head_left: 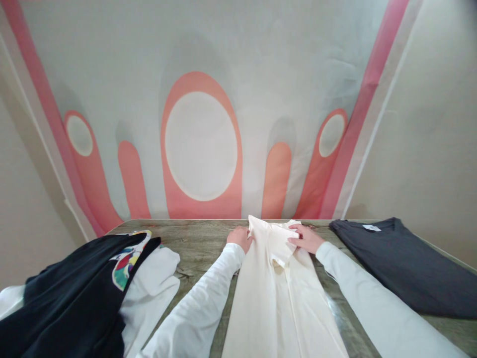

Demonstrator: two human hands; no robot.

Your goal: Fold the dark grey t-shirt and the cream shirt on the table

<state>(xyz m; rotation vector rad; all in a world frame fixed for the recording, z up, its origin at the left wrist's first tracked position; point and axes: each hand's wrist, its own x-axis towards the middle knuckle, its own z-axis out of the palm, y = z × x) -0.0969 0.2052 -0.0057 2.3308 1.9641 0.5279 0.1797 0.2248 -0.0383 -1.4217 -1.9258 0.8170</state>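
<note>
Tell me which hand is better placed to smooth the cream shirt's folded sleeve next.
Probably the right hand: its fingers already reach the sleeve, which lies folded across the cream shirt. The left hand is at the shirt's opposite edge, away from the sleeve.

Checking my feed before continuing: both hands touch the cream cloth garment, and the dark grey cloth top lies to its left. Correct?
Not quite: the head view shows the dark grey top to the right of the cream garment. The left hand and right hand do touch that garment.
</note>
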